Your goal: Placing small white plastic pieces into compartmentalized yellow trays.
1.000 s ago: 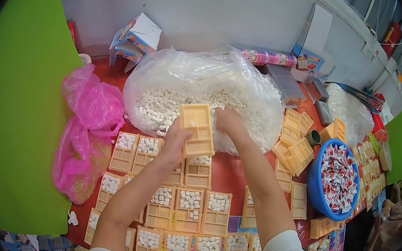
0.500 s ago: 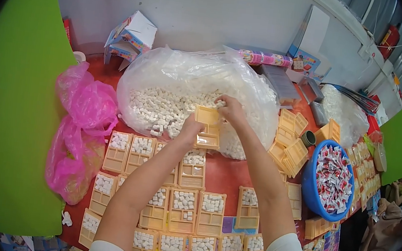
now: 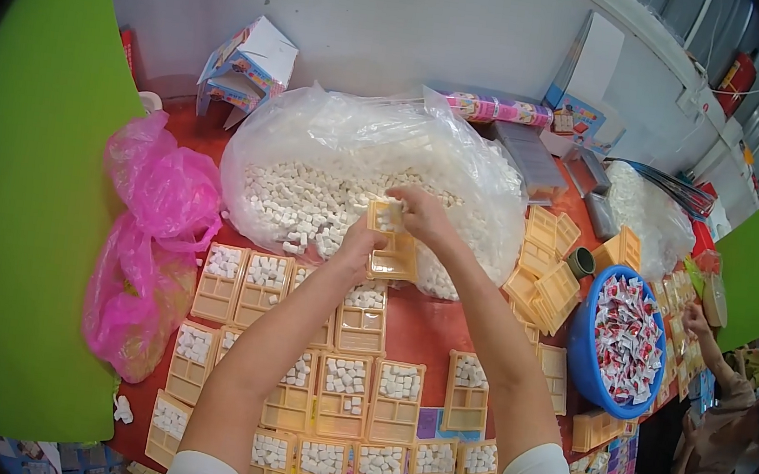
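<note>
Over clear bag of white cubes [image 3: 309, 201] | yellow two-cell tray [image 3: 392, 243] | left hand [image 3: 360, 247] pinching lower edge | right hand [image 3: 421, 216] gripping top | filled trays [image 3: 344, 387] below

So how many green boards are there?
2. One green board stands at the far left; the other green board is far right, beyond the blue bowl. Others may be hidden.

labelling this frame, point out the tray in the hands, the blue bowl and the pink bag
yellow tray [image 3: 393, 259], head view, on its lower compartment below the fingers
blue bowl [image 3: 580, 346], head view, on its left outer wall
pink bag [image 3: 159, 202], head view, on its crumpled upper part
</note>
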A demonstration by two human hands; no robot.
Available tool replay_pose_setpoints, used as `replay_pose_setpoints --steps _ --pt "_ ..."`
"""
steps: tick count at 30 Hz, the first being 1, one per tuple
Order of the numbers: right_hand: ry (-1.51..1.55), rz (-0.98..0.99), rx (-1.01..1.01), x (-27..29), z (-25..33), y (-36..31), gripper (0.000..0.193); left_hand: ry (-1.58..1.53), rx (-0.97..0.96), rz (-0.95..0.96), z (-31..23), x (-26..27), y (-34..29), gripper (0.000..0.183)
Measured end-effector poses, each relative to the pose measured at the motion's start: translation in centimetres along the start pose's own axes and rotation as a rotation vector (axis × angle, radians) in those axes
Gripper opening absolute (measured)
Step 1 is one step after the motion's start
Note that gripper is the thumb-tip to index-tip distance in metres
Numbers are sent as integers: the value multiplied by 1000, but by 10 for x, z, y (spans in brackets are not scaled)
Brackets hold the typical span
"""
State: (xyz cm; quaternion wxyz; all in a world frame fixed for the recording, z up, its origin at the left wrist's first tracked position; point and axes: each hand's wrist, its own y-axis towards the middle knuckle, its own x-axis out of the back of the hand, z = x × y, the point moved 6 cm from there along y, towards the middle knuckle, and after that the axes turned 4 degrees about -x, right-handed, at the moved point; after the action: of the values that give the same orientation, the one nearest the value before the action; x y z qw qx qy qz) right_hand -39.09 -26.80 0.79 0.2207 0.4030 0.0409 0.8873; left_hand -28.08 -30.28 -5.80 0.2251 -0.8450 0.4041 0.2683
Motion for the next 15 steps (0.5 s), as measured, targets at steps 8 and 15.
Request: replay_pose_setpoints --steps 8,15 --pt "359 71 -151 6 -8 -4 34 -89 55 17 -4 -1 -12 66" --pt "-64 -274 -115 20 -29 -17 33 -156 47 46 -5 -4 -33 61"
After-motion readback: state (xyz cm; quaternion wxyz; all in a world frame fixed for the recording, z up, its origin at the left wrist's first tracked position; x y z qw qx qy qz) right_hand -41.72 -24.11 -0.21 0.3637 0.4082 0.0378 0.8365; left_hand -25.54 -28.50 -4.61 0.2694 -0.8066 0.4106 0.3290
